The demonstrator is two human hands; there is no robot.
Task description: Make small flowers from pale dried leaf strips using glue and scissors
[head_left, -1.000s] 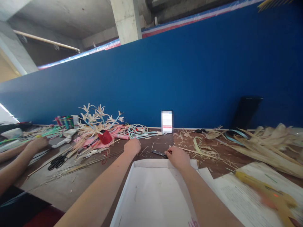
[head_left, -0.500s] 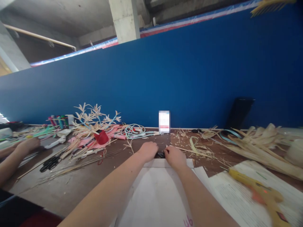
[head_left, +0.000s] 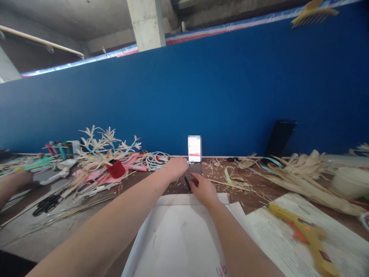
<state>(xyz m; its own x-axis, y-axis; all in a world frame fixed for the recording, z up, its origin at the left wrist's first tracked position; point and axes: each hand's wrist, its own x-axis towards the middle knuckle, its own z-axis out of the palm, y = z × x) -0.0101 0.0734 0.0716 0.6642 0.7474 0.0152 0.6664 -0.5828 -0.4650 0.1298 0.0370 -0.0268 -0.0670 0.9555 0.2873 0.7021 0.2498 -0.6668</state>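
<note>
My left hand reaches forward to just left of a lit phone that stands upright against the blue partition. Its fingers are drawn together, and whatever may be in them is hidden. My right hand is closer to me, thumb and finger pinched on a slim dark pointed tool whose kind I cannot make out. The tool tilts up toward the left hand. Below both hands lies a white paper sheet, with pink writing near its lower edge.
A yellow glue gun rests on printed paper at the right. Dried husks and a pale bowl are beyond it. Leftward are husk flowers, a red cup-like object, black scissors and another person's hand.
My left hand has moved forward, away from my right hand, toward the phone. The dark tool now shows more clearly at my right fingertips. The view has shifted slightly right.
</note>
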